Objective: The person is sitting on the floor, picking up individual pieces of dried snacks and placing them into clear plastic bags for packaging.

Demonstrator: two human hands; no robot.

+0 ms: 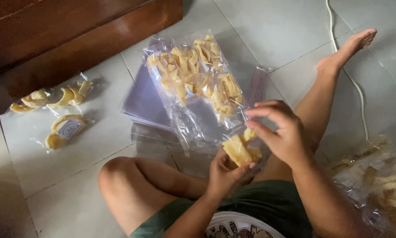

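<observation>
Pale grey floor tiles (268, 26) carry everything, with a dark wooden cabinet base (74, 39) along the upper left and one white cable (361, 101) running down the right side past a bare foot (345, 50). The person sits on the floor, one knee (114, 172) folded in front and the other leg stretched toward the upper right.

The left hand (226, 174) is closed around a small bunch of yellow crackers (241, 149), gripping it from below, seemingly inside a thin clear wrapper. The right hand (279, 130) hovers just above and to the right of the bunch, fingers spread and curved; its thumb and forefinger are near the top of the bunch, but I cannot tell whether they pinch it or the plastic.

Just beyond the hands lie two filled clear bags (198, 75) of the same crackers, overlapping each other, on top of one stack of empty plastic sleeves (145, 103). Well apart on the left tile lie two smaller packets of curved yellow crackers: one (52, 98) near the cabinet, one (65, 130) with a paper label below it. At the lower right edge is one large clear bag of loose crackers (378, 180), partly out of view.
</observation>
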